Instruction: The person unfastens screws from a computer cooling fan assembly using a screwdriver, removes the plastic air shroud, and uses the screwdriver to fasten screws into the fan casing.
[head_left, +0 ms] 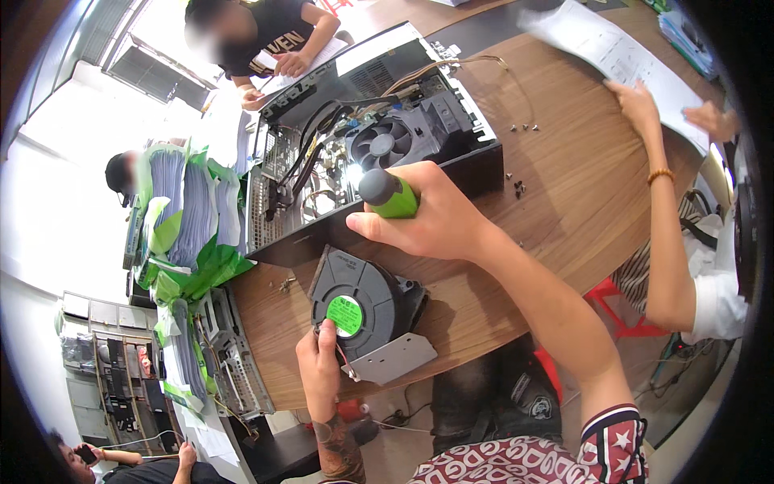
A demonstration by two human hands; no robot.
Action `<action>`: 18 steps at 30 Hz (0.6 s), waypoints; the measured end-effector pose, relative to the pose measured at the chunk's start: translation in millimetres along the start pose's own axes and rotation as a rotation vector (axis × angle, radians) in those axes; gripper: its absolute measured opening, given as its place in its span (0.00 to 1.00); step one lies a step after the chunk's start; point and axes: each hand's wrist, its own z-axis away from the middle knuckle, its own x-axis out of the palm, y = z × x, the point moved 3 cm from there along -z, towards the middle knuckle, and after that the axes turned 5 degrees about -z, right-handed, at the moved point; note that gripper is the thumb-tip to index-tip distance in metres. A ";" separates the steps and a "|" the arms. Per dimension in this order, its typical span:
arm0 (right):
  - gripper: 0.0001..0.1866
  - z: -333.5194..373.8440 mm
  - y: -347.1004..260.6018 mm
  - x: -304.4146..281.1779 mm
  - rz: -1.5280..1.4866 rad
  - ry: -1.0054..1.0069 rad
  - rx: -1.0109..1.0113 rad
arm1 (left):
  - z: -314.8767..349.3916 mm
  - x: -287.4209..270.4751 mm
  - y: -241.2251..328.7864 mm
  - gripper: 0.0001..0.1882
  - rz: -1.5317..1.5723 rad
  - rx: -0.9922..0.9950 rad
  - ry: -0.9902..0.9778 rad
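My right hand [435,214] is wrapped round a screwdriver with a green and grey handle [393,196]; its shaft is hidden. It is over the near edge of an open black computer case [298,234], which lies on the table. Inside the case are a black cooling fan [383,143], cables and boards. My left hand [320,363] grips a black blower fan [367,294] with a green round label, thumb on the label. A bare metal bracket [393,360] is attached at the blower's near side, and thin wires hang beside it.
Small screws [519,189] lie scattered right of the case on the wooden table [564,161]. Stacked papers in green wrap [181,210] and a metal frame [234,355] are at the left. One person sits across the table; another at the right handles paper sheets [613,60].
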 end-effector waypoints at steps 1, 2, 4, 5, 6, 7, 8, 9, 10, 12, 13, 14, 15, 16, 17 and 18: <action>0.11 -0.5 -0.5 0.3 -0.008 0.001 -0.008 | 0.8 0.6 1.2 0.25 -0.015 0.014 0.005; 0.11 -1.0 -0.4 1.7 -0.010 -0.003 -0.009 | 2.0 0.7 1.9 0.25 -0.030 0.027 0.010; 0.12 -2.5 -0.2 5.3 0.016 0.010 0.001 | 6.7 3.6 6.6 0.24 0.005 -0.009 0.034; 0.12 -3.0 -0.6 7.4 0.007 -0.001 -0.008 | 8.8 3.7 7.9 0.24 0.039 -0.042 0.063; 0.12 -1.3 -0.7 6.9 0.009 0.024 -0.008 | 10.3 3.8 6.0 0.24 -0.002 -0.041 0.027; 0.12 -0.3 -0.5 5.2 0.010 0.048 -0.009 | 11.3 8.3 7.7 0.24 0.009 -0.049 0.017; 0.12 1.3 1.1 3.0 0.029 0.040 0.044 | 12.6 14.7 9.2 0.24 0.017 -0.060 0.005; 0.12 2.0 0.3 1.5 0.046 0.034 0.043 | 11.3 19.4 9.9 0.24 0.009 -0.002 -0.008; 0.13 2.1 0.4 1.2 0.065 0.028 0.043 | 12.1 24.2 17.1 0.24 0.039 0.019 -0.004; 0.13 2.6 0.8 1.0 0.059 0.016 0.045 | 8.2 28.9 6.7 0.24 -0.019 0.075 -0.007; 0.13 2.5 1.2 2.0 0.061 0.019 0.056 | 9.0 28.7 6.9 0.24 -0.018 0.074 0.005; 0.13 2.1 1.6 3.7 0.061 0.014 0.053 | 8.9 28.8 8.7 0.24 0.015 0.078 0.013; 0.13 2.1 2.3 4.8 0.042 0.007 0.050 | 8.4 29.0 9.9 0.24 0.048 0.083 0.019; 0.13 1.8 3.1 5.1 0.023 0.002 0.047 | 7.7 28.6 9.8 0.24 0.050 0.083 0.021; 0.13 1.1 1.8 5.5 0.022 0.000 0.049 | 8.4 26.5 9.9 0.24 0.075 0.080 0.022; 0.13 0.1 0.1 5.8 0.025 -0.003 0.054 | 8.9 24.6 9.8 0.24 0.100 0.077 0.023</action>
